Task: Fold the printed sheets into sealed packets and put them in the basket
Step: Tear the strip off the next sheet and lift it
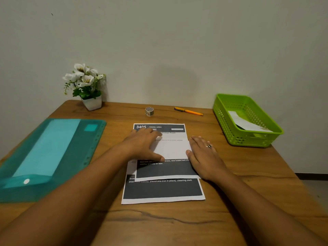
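Note:
A printed sheet [162, 189] with dark bands lies flat in the middle of the wooden table. On top of it rests a second sheet [170, 157], partly folded so a blank white flap covers its upper half. My left hand [143, 145] presses flat on the flap's left side, fingers spread. My right hand [204, 157], wearing a ring, lies flat along the folded sheet's right edge. The green basket [221, 110] stands at the right rear and holds a white folded packet [245, 122].
A roll of clear tape [149, 111] and an orange pen [189, 111] lie behind the sheets. A teal plastic folder [49, 153] covers the table's left side. A white pot of artificial flowers [87, 86] stands at the back left against the wall.

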{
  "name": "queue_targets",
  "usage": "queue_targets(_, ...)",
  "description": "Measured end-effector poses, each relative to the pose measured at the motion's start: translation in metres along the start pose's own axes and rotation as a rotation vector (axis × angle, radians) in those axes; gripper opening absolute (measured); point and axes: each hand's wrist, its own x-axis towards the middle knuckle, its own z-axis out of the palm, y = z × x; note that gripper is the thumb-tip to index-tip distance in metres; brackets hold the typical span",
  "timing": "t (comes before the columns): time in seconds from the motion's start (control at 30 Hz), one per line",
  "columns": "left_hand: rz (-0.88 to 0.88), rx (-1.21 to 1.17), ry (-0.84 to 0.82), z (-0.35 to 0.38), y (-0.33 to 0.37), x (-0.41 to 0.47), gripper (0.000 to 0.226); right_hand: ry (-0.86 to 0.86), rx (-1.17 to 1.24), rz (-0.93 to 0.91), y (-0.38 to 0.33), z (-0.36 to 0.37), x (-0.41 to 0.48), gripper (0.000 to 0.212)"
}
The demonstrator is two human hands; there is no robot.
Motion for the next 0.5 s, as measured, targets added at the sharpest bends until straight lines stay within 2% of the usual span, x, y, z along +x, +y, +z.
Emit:
queue_targets(0.1, -0.024, -0.019, -0.09, -0.01, 0.004, 0.01, 0.095, -0.002, 0.0, 0.004, 0.0, 0.0, 0.0, 0.067)
queue_targets(0.2, -0.05, -0.031, -0.157, -0.016, 0.009, 0.015, 0.092, -0.001, 0.024, 0.005, -0.002, -0.003, -0.002, 0.075)
queue_targets(0.5, -0.072, -0.062, -0.219, -0.02, 0.014, 0.019, 0.085, -0.009, 0.074, 0.02, -0.004, -0.006, -0.003, 0.088)
